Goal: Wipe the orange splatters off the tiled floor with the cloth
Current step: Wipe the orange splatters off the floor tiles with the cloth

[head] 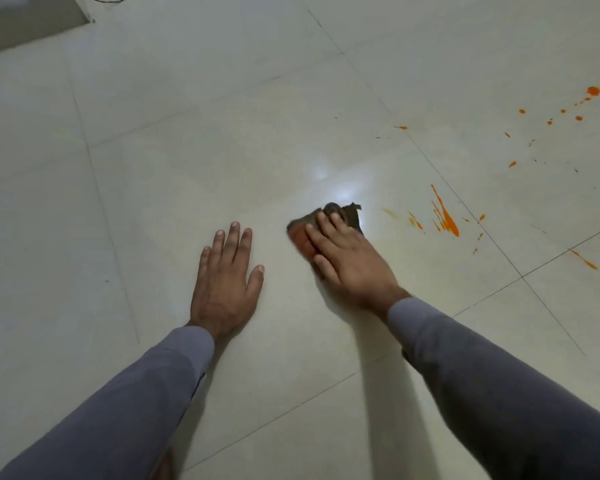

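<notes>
Right now the right hand [347, 258] presses flat, fingers straight, on soft limp cloth [300, 237] at frame centre; left hand [227, 282] flat on floor [153, 168], holds nothing; splatters [445, 218] right of cloth; prob best pressed w/ palm.

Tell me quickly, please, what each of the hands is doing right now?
Left hand: open, flat on the floor, holding nothing.
Right hand: open, fingers straight, pressing the cloth to the floor.

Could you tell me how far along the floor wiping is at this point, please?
Done: the tiles around both hands show no orange. In hand: the right hand presses the cloth flat on the floor; the left hand rests flat. Left: the orange streaks beside the cloth and the farther drops.
</notes>
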